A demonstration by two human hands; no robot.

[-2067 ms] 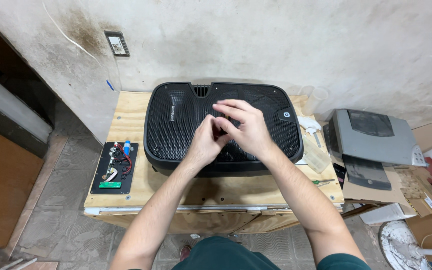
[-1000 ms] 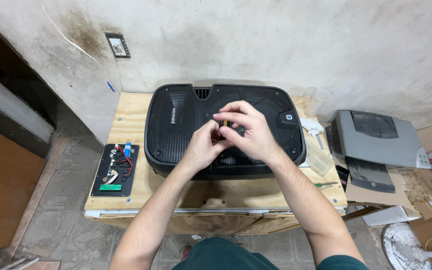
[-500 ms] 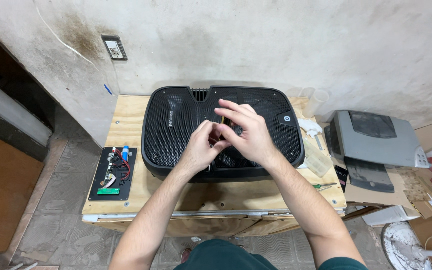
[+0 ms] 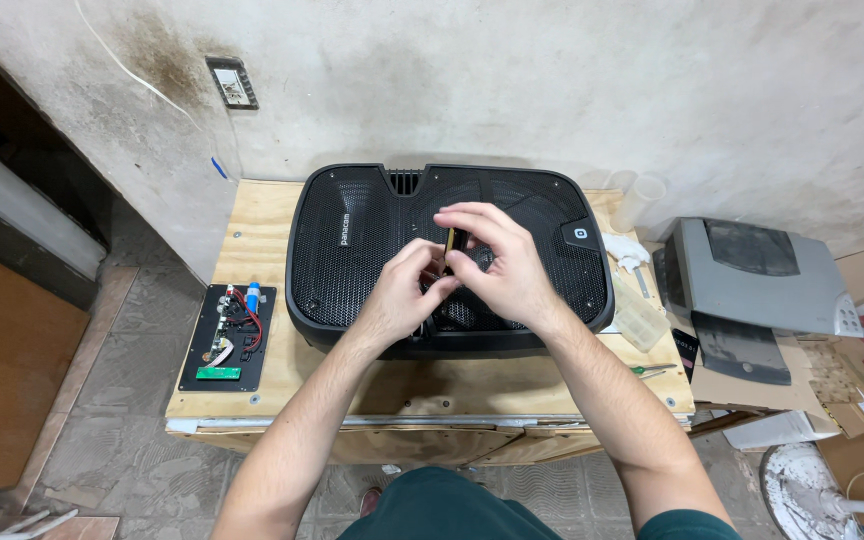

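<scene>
A: Risk? Right hand (image 4: 505,262) pinches a small dark part with a yellowish edge (image 4: 450,240) at the fingertips only. It could slip and fall onto the speaker grille (image 4: 352,250).

B: Left hand (image 4: 404,290)?

A: Fingers curled against the right hand's fingers, touching the part's near end; can't tell if it grips. Both hands hover mid-speaker, wrists toward the near edge of the bench (image 4: 252,215).

B: Around it?

A: Circuit board panel (image 4: 227,335) left on the bench, grey printer (image 4: 752,280) right.
</scene>
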